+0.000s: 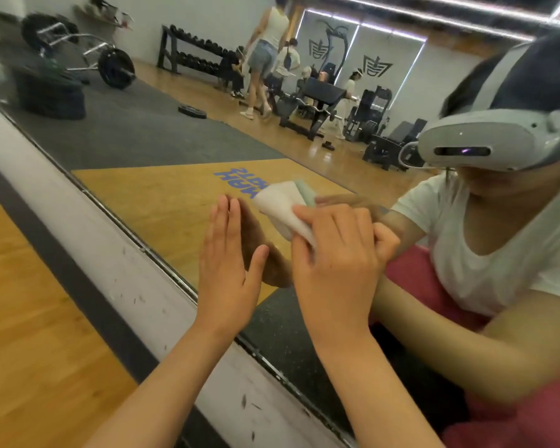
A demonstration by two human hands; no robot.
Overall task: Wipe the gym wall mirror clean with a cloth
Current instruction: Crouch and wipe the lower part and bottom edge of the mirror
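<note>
The wall mirror (pixel 162 130) fills the upper right of the head view, its lower edge running diagonally above a white baseboard. My left hand (pixel 227 257) lies flat against the glass with straight fingers, near the bottom edge. Just to its right, my right hand (pixel 333 253) grips a folded white cloth (pixel 282 208) and holds it against the mirror. The cloth sticks out past my fingers toward the upper left. Both hands meet their reflections in the glass.
A scuffed white baseboard (pixel 117 263) and a dark strip separate the mirror from the wooden floor (pixel 29 334) at lower left. The mirror reflects me in a headset, several people, a dumbbell rack (pixel 191 50), barbells and benches.
</note>
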